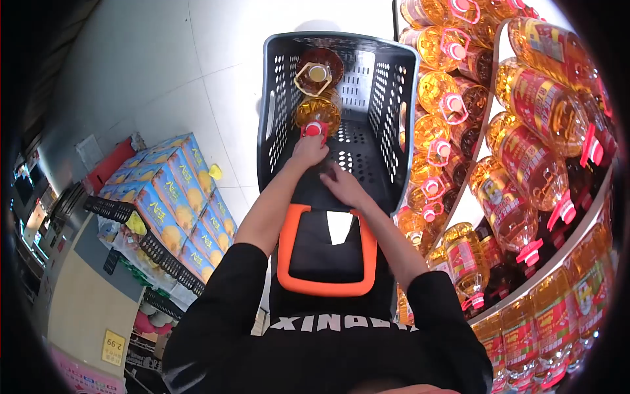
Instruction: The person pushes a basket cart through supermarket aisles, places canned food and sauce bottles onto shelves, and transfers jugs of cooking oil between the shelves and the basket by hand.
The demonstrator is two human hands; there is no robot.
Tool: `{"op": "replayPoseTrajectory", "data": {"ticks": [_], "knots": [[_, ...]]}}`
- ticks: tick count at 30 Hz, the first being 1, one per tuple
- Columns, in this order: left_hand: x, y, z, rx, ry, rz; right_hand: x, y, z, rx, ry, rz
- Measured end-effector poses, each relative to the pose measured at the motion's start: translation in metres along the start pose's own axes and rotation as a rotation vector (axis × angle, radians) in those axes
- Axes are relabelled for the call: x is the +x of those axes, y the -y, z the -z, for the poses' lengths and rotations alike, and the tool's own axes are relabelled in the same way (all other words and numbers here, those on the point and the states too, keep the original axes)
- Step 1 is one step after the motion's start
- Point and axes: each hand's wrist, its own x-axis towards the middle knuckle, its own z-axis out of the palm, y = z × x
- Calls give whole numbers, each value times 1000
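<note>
Observed from beside the basket (pixel 384 118): near bottle (pixel 318 111), golden, stands inside along the wall on the person's left, cap toward the person. Far bottle (pixel 330 62), darker, with a pale cap and loop, is just beyond it; the two look close to touching, contact not certain from here.

Left hand (pixel 308 152): fingers closed at the red cap (pixel 315 128) of near bottle. Whether they hook a carrying loop or pinch the neck is hidden by the knuckles. Right hand (pixel 340 185): loosely open over the near part of the basket, nothing seen in it, apart from both bottles. The orange handle (pixel 325 287) lies folded toward the person, under the forearms.

Handling, estimated: near bottle looks full, so heavy for one hand, with the weight low and the liquid apt to slosh. Thin clear plastic, probably; flanks would give if squeezed, and would be slick if oily. Not brittle like glass, though a hard knock could split a seam or loosen the cap.

Best hold, in my judgement: fingers round the neck below the cap, or through a loop if there is one, second palm supporting the base; avoid twisting the cap
</note>
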Motion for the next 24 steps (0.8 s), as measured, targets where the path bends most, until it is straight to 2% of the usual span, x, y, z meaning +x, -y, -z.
{"op": "replayPoseTrajectory", "data": {"ticks": [1,3,5,6,8,10,12,13,14,16,20,22,23,24], "knots": [[-5,-4,-1,33,-4,-51,-25,3,2,-149,70,48],[-10,-14,3,114,-33,-162,-91,13,-10,-63,11,132],[-27,-28,8,143,-3,-246,-165,67,-6,-16,84,-34],[-48,-37,12,156,7,-279,-196,83,-8,-21,75,-17],[-97,-59,28,203,10,-358,-245,107,-10,-215,32,73],[-152,-67,31,141,139,-435,-278,111,-19,-361,-26,153],[-214,-75,36,30,178,-513,-292,98,-32,-559,-137,295],[-241,-81,38,-8,278,-446,-289,79,-43,-629,-211,340],[-266,-84,42,-37,301,-463,-280,62,-49,-705,-292,391],[-307,-92,49,-101,344,-490,-275,71,-51,-809,-228,228],[-370,-121,60,206,80,-534,-259,68,-48,-978,-151,225],[-364,-127,57,300,8,-529,-257,60,-49,-912,-271,358],[-363,-135,50,426,-28,-388,-257,55,-51,-874,-336,435],[-366,-134,51,390,-51,-362,-256,51,-50,-833,-400,512]]}}
